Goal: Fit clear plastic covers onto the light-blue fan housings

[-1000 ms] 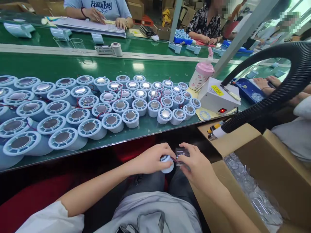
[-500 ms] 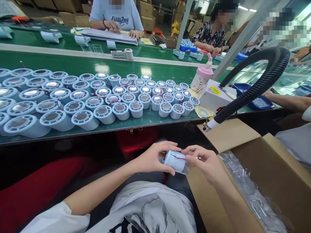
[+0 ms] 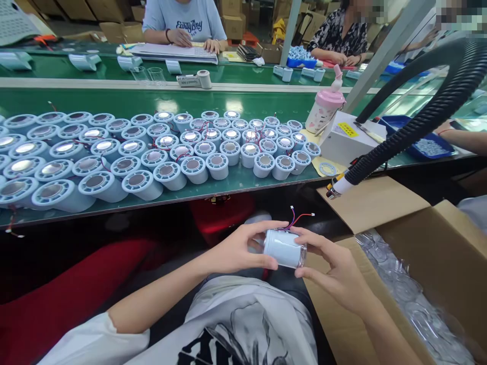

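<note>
Fingers of the right hand (image 3: 331,263) have shifted from pinching near the wires (image 3: 294,221) to spanning the clear cup (image 3: 303,256), and the wires now stand up loose at 12 o'clock from the blue cylinder (image 3: 281,248). That cylinder lies sideways, its 3 o'clock end inside the cup — held over the person's lap. The left hand (image 3: 247,248) is half open, thumb and fingers curved round the 9 o'clock end; the right makes a wide C, its fingertips on the cup. Rows of similar cylinders (image 3: 167,175) stand on the green tabletop (image 3: 243,178) from 10 to 12 o'clock — the black hose (image 3: 418,121) arches at 2, and the cardboard box (image 3: 429,238) sits at 3 to 4.
</note>
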A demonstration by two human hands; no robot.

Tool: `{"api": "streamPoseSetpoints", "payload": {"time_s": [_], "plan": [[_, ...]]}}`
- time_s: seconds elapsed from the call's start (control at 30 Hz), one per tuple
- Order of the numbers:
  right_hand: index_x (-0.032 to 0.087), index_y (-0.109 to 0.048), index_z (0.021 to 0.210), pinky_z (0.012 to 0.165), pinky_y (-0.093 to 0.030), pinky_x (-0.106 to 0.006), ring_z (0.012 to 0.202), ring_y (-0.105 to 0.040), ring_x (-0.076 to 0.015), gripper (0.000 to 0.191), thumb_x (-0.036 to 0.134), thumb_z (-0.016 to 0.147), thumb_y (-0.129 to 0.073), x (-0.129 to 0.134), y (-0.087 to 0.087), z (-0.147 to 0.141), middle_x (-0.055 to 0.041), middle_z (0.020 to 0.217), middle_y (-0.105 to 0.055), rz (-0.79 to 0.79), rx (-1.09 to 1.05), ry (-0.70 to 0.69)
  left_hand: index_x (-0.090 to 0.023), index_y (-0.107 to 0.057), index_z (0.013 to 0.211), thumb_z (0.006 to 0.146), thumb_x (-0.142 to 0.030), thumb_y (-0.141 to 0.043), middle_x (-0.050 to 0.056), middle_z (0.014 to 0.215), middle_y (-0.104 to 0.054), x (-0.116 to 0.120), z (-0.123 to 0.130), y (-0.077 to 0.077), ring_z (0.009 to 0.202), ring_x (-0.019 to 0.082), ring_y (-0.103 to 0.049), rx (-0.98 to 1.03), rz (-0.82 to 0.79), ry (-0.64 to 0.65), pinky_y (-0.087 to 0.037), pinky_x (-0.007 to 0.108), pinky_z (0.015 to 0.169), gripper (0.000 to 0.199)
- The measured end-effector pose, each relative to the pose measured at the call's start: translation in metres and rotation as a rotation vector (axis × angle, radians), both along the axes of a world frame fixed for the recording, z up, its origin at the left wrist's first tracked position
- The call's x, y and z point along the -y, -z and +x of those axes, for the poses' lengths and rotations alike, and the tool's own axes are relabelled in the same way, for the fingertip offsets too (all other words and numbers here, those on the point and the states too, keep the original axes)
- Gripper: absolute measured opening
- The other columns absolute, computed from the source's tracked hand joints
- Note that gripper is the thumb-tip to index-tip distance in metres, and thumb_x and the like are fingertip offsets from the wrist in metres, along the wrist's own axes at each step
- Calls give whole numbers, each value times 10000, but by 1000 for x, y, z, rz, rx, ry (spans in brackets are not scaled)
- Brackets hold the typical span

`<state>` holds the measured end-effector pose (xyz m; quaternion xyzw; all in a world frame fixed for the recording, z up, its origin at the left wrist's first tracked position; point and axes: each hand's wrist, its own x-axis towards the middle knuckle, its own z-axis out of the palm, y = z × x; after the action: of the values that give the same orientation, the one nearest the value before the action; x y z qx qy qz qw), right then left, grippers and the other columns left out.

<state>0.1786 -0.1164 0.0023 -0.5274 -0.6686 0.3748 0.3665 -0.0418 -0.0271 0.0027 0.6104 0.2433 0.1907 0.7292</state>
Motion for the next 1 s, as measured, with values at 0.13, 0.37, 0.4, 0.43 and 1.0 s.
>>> {"api": "streamPoseSetpoints", "payload": {"time_s": [0.13, 0.37, 0.4, 0.43, 1.0], "plan": [[276, -552, 1132, 954, -520, -359, 1183, -566, -239, 379, 284, 793, -721, 0, -4, -1, -59, 1348, -548, -103, -105, 11, -273, -509, 1334, 671, -281, -799, 97, 1359, -523, 0, -3, -6, 1186, 262, -548, 12, 147, -1, -460, 374, 994, 723], [289, -574, 1114, 879, -539, -316, 1062, -607, -206, 369, 304, 780, -731, -2, -16, -6, -32, 1200, -605, -231, -238, 47, -278, -515, 1333, 685, -266, -789, 99, 1372, -515, 1, -7, -11, 1254, 278, -498, 12, 283, -4, -448, 395, 1024, 703], [276, -574, 1116, 863, -543, -321, 1035, -612, -208, 373, 314, 779, -730, -2, -17, -7, -42, 1173, -613, -252, -263, 53, -275, -516, 1333, 685, -267, -788, 100, 1374, -515, 1, -7, -12, 1260, 281, -494, 5, 299, -5, -448, 397, 1025, 703], [264, -571, 1119, 846, -546, -324, 1015, -616, -210, 378, 324, 780, -727, -2, -17, -7, -51, 1147, -620, -278, -290, 57, -272, -518, 1331, 684, -265, -788, 101, 1374, -516, 1, -7, -12, 1266, 282, -488, 1, 315, -5, -446, 399, 1029, 701], [206, -486, 990, 538, -568, -244, 596, -649, -133, 369, 511, 828, -617, -8, -15, -12, 18, 726, -637, -590, -598, 115, -283, -513, 1333, 671, -197, -796, 88, 1394, -505, 0, -8, -11, 1309, 260, -451, 61, 384, 25, -412, 381, 1073, 725]]}}
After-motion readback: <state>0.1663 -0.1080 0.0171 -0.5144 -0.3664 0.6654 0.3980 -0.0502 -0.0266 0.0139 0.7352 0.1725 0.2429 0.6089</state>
